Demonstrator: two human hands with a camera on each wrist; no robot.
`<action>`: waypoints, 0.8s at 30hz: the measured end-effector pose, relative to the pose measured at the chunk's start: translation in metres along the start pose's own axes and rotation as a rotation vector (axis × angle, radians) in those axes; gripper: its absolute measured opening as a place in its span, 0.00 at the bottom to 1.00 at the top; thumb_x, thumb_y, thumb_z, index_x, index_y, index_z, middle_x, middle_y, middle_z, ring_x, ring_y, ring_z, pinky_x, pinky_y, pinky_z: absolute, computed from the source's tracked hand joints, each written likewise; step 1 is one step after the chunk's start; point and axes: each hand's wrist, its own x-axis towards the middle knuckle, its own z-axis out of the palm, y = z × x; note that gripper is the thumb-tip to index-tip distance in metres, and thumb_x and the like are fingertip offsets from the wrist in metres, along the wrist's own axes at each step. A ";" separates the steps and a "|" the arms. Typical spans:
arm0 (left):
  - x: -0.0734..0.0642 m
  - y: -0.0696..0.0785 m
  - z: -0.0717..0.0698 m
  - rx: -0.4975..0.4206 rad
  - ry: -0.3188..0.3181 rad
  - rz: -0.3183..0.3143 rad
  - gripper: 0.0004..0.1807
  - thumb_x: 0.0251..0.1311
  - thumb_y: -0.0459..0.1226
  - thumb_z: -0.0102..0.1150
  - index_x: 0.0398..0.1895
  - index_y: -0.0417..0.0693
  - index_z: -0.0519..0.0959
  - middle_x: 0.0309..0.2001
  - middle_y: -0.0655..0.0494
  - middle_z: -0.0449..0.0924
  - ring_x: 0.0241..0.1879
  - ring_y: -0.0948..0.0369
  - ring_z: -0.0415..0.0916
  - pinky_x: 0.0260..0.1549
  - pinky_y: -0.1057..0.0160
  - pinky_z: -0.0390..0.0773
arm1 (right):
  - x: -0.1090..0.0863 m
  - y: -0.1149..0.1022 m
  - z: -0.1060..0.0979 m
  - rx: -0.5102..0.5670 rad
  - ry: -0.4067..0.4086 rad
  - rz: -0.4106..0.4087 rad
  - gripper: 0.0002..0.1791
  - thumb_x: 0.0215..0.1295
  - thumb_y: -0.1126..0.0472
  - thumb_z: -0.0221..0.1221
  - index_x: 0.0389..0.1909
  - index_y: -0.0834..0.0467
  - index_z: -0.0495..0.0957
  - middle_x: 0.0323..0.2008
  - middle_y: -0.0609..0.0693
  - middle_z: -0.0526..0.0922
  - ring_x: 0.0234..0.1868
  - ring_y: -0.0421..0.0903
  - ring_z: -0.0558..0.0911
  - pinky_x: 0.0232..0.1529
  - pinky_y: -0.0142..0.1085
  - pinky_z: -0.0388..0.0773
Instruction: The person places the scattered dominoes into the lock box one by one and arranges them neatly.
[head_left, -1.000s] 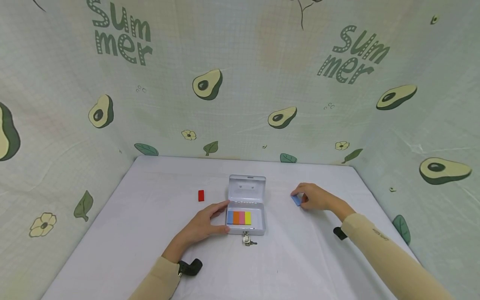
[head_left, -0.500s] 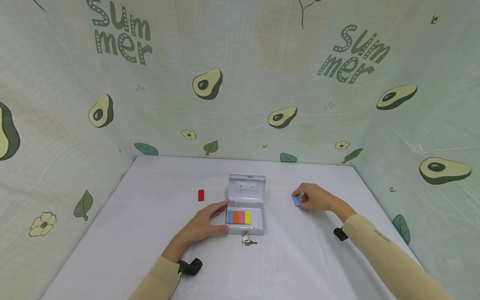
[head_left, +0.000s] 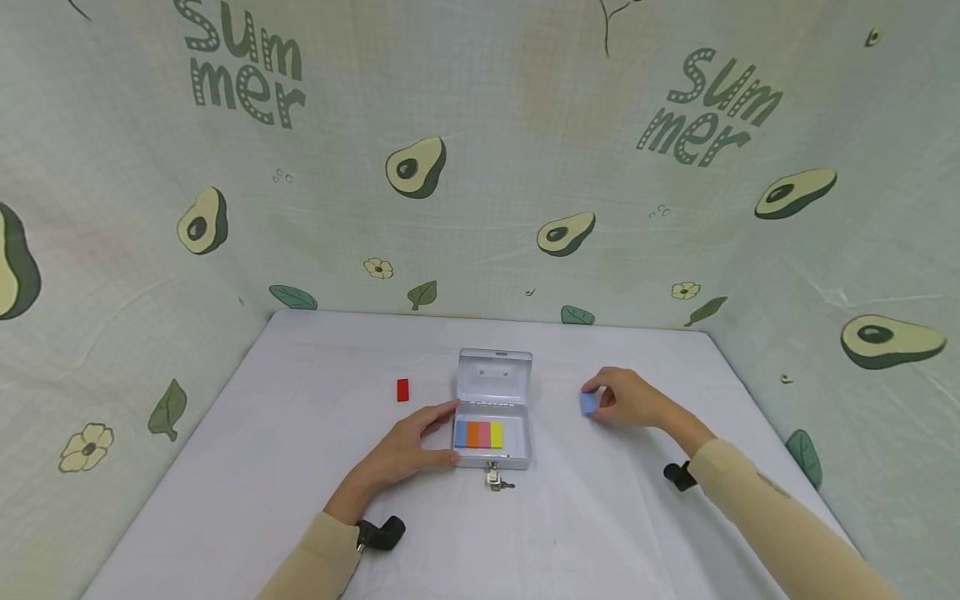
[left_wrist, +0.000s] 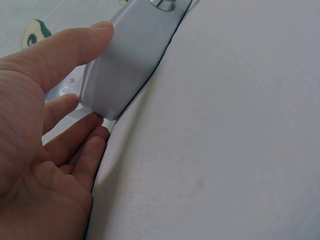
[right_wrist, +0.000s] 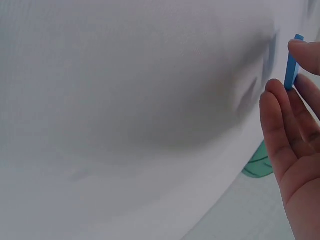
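A small pale metal box (head_left: 519, 440) stands on the table with its lid (head_left: 493, 379) raised. Four-sided strips of blue, orange, pink and yellow (head_left: 478, 435) lie side by side in its left part. A small padlock with a key (head_left: 493, 479) hangs at the front. My left hand (head_left: 405, 447) holds the box's left end, thumb at the front corner and index finger near the back. In the left wrist view, the thumb (left_wrist: 75, 47) lies along the box's wall. Right of the box, my right hand (head_left: 628, 396) pinches a thin blue block (right_wrist: 291, 65) between thumb and fingers.
A red block (head_left: 402, 390) lies on the white table cloth (head_left: 330, 367), left of the raised lid. Patterned cloth walls (head_left: 480, 167) close off the back and both sides. Black wrist cameras (head_left: 382, 534) sit under the sleeves.
The right hand has shifted very slightly left, and the blue block in it has turned more upright and faces the camera more. The left hand and the box stay as they were.
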 end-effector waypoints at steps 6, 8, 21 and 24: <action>0.000 0.000 0.000 0.003 0.003 -0.002 0.49 0.58 0.54 0.78 0.82 0.64 0.66 0.79 0.59 0.67 0.77 0.53 0.67 0.75 0.46 0.69 | -0.003 -0.016 0.003 0.013 0.018 0.003 0.21 0.61 0.66 0.75 0.56 0.64 0.85 0.41 0.50 0.83 0.36 0.43 0.79 0.37 0.31 0.81; 0.000 -0.001 0.000 0.006 0.002 -0.005 0.49 0.58 0.54 0.78 0.82 0.64 0.65 0.79 0.59 0.67 0.77 0.53 0.67 0.75 0.46 0.69 | -0.003 -0.020 0.004 0.009 0.022 0.000 0.21 0.61 0.66 0.75 0.56 0.63 0.85 0.40 0.49 0.83 0.36 0.43 0.79 0.37 0.31 0.81; 0.001 -0.002 0.000 -0.003 -0.002 -0.009 0.48 0.59 0.53 0.77 0.82 0.64 0.65 0.79 0.56 0.67 0.77 0.51 0.67 0.75 0.45 0.69 | -0.005 -0.052 0.007 0.009 0.062 -0.010 0.20 0.61 0.65 0.75 0.55 0.62 0.86 0.43 0.49 0.84 0.38 0.45 0.81 0.39 0.31 0.82; 0.001 -0.002 0.001 0.001 0.000 -0.010 0.48 0.59 0.54 0.77 0.82 0.64 0.65 0.79 0.56 0.67 0.76 0.51 0.67 0.75 0.46 0.69 | -0.004 -0.059 0.009 0.000 0.071 -0.011 0.20 0.61 0.65 0.75 0.55 0.61 0.86 0.43 0.49 0.84 0.38 0.44 0.81 0.40 0.32 0.84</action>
